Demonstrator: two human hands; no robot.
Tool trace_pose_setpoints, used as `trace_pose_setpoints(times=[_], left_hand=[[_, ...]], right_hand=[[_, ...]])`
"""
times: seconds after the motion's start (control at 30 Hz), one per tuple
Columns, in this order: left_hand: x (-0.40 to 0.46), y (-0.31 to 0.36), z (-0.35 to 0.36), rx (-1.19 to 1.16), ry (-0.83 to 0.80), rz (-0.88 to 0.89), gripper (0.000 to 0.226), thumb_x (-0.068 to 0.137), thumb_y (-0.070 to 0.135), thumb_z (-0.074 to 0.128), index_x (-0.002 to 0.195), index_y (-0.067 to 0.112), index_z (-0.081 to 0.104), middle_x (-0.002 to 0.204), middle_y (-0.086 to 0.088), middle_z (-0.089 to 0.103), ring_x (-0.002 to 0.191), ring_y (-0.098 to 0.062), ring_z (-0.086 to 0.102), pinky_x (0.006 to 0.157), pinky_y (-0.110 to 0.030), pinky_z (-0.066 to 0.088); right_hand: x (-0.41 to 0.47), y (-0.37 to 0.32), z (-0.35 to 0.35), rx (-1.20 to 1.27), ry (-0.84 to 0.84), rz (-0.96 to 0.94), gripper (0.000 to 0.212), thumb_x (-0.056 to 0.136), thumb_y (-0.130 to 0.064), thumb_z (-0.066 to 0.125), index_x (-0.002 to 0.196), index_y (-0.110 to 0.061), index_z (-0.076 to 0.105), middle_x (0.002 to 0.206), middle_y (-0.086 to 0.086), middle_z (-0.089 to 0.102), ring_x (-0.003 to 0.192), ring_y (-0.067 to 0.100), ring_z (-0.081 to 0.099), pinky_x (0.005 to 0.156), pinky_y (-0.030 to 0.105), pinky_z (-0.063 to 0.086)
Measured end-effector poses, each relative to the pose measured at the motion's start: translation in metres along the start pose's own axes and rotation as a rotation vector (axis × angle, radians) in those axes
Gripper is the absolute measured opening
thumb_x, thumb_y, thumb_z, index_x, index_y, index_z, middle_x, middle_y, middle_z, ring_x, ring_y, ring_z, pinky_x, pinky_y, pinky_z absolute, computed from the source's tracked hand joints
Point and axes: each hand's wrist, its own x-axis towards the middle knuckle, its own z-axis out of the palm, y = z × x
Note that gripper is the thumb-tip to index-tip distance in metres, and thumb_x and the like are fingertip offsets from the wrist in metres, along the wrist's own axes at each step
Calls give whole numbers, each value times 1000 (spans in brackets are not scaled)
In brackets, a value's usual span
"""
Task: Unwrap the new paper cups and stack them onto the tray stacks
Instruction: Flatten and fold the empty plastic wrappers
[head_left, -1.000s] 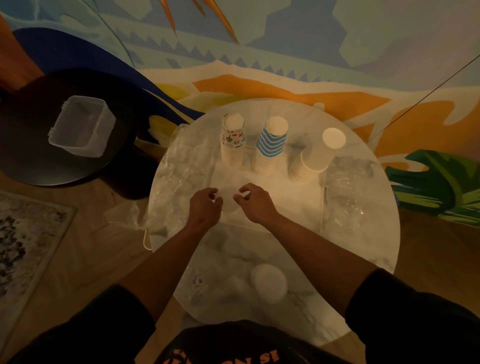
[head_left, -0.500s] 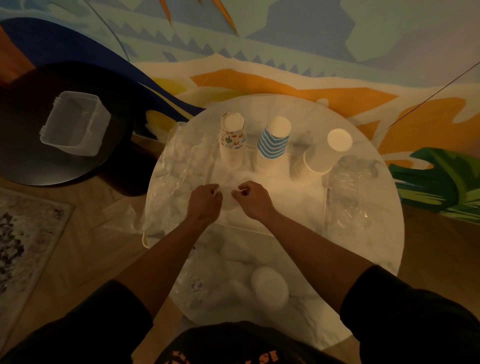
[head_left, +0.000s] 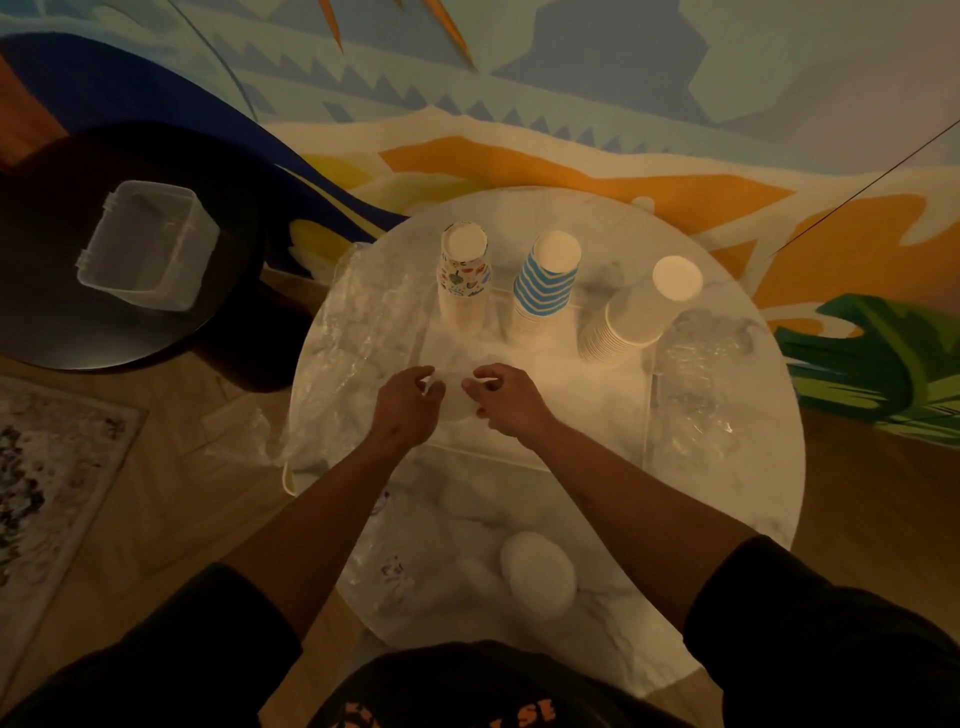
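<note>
Three upside-down cup stacks stand at the back of a clear acrylic tray (head_left: 649, 410): a patterned stack (head_left: 464, 280), a blue-striped stack (head_left: 545, 283) and a leaning plain white stack (head_left: 636, 312). My left hand (head_left: 410, 402) and my right hand (head_left: 506, 400) are close together over the middle of the tray. Each pinches a thin clear plastic wrap (head_left: 454, 382) between thumb and fingertips. What the wrap covers is too faint to tell. A wrapped bundle of white cups (head_left: 537, 574) lies near the table's front edge.
The tray sits on a round marble table (head_left: 737, 519). Crumpled clear wrappers lie on its left (head_left: 358, 332) and right (head_left: 696, 384) sides. A black round side table (head_left: 47, 322) at left holds an empty clear plastic container (head_left: 148, 244). A painted wall rises behind.
Both hands stay almost in place over the tray, the fingertips shifting slightly on the wrap. The view has moved a little.
</note>
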Motion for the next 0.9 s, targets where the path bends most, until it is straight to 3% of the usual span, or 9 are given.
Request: trace_pose_setpoints(times=[0.1,0.23,0.47,0.6,0.77,0.83,0.9], left_hand=[[-3,3,0,-83,-21,-87,40,100,28,60,138,16,59,115,-9,68,78,-30,73,65,-47,64],[-4,2,4,-163,-39,-144,39,104,30,54,140,17,58,126,-13,65,87,-30,71,55,-36,62],[-2,6,6,-283,-63,-215,35,106,26,48,139,19,57,123,-11,63,87,-34,72,65,-46,64],[-2,11,8,-298,-72,-211,37,107,25,46,143,16,53,121,-11,61,91,-36,72,62,-41,63],[-4,10,7,-255,-58,-190,42,106,26,47,147,14,47,128,-10,57,92,-29,69,54,-33,59],[-8,7,3,-201,-38,-166,43,105,29,50,145,14,47,135,-11,55,95,-28,67,54,-31,59],[-17,6,-3,-162,-23,-140,39,105,30,51,140,13,51,128,-10,59,88,-24,68,64,-40,63]], right_hand=[[-2,1,1,25,-11,2,39,92,-39,71,124,-17,65,106,10,73,83,33,75,62,31,54],[-6,1,0,97,-44,45,38,97,-36,66,130,-17,63,111,9,70,78,26,71,66,38,58],[-7,0,-6,138,-42,50,36,100,-33,61,132,-17,62,114,8,71,83,23,69,69,37,56],[-6,1,-9,151,-27,33,33,101,-31,59,130,-14,64,114,9,71,84,22,69,68,36,55],[-11,3,-16,196,-34,34,16,104,-29,52,109,-20,65,107,6,67,91,23,67,75,39,54],[-15,5,-23,203,-23,56,23,104,-29,52,118,-15,65,112,6,67,95,23,68,77,37,55],[-25,6,-34,189,-24,60,29,104,-27,53,126,-12,63,117,5,67,100,24,70,79,35,55]])
